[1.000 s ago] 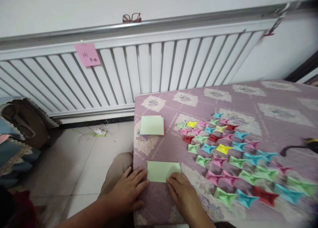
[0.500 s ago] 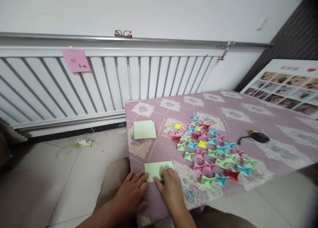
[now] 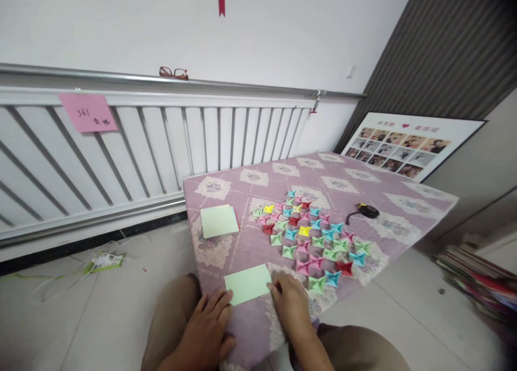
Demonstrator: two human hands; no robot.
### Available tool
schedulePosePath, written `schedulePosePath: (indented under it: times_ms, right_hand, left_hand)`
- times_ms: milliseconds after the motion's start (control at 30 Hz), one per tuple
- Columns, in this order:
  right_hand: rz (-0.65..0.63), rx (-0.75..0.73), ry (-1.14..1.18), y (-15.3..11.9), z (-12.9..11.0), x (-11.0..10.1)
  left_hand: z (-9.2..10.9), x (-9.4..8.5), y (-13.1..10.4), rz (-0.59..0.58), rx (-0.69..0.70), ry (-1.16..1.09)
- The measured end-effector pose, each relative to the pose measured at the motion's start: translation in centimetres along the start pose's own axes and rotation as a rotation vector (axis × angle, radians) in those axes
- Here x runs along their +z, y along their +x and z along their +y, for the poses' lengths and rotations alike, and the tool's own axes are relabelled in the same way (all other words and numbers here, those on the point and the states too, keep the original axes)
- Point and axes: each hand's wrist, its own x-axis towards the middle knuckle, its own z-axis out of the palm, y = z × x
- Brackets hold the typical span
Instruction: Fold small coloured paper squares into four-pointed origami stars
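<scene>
A pale green sheet of paper (image 3: 247, 285) lies flat near the table's front left corner; I cannot tell whether it is folded. My left hand (image 3: 210, 325) rests on the tablecloth with fingers outstretched, its fingertips at the sheet's lower left corner. At the right edge of the same sheet, my right hand (image 3: 291, 305) has its fingers curled and the thumb and forefinger closed at the paper's corner. Behind the sheet sits a stack of square papers (image 3: 220, 222), pale green on top. Rows of small folded paper shapes (image 3: 304, 231) in green, pink, blue, red and yellow spread to the right.
A patterned purple tablecloth (image 3: 250, 252) covers the table. A black coiled cord or tape (image 3: 368, 211) lies toward the right. Beyond are a white radiator (image 3: 202, 139) with a pink note (image 3: 89, 112), glasses (image 3: 173, 72) on the pipe, and a photo board (image 3: 404, 145).
The view has turned right and up. My right hand has shifted from on top of the sheet to its right edge, uncovering more of the paper. The sheet lies more tilted in view.
</scene>
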Motion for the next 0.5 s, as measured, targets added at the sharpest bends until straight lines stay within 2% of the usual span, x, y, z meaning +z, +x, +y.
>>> schedulePosePath:
  times_ms: [167, 333, 433, 500]
  right_hand:
    - [0.043, -0.011, -0.008, 0.2, 0.9, 0.9]
    - [0.103, -0.017, -0.008, 0.2, 1.5, 0.9]
    - [0.151, -0.026, 0.002, -0.5, 0.4, 0.3]
    - [0.167, -0.059, 0.018, -1.3, -1.6, 0.0]
  left_hand:
    - [-0.4, 0.4, 0.3, -0.013, -0.002, -0.023]
    - [0.2, -0.4, 0.4, -0.067, -0.041, -0.033]
    - [0.7, -0.8, 0.4, -0.092, -0.055, -0.024]
    - [0.8, -0.7, 0.5, -0.101, -0.058, -0.009]
